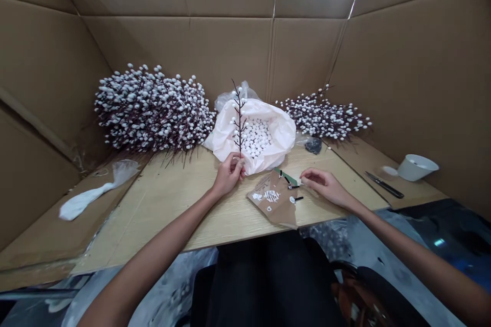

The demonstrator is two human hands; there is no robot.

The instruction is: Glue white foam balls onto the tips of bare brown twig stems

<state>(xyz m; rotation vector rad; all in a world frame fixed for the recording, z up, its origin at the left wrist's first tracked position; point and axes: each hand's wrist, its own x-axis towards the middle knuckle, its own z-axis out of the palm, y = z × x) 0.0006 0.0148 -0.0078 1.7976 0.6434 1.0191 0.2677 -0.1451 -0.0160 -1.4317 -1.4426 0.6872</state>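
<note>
My left hand [229, 173] is closed around the base of a dark twig [240, 117] that stands upright, with a few white beads stuck on its branches. Right behind it a white plastic bag [282, 130] lies open, full of loose white beads [256, 136]. My right hand [321, 183] rests on the wooden board [172, 204], fingers pinched on a small white thing beside a brown cardboard scrap [276, 199] smeared with white glue. A green-handled tool [286, 177] lies at the scrap's far edge.
A big heap of finished beaded branches [151, 110] lies at the back left, a smaller heap [324, 115] at the back right. A white bowl [416, 166] and a knife [384, 185] sit at right. A crumpled white bag [92, 194] lies left. Cardboard walls [230, 46] enclose the bench.
</note>
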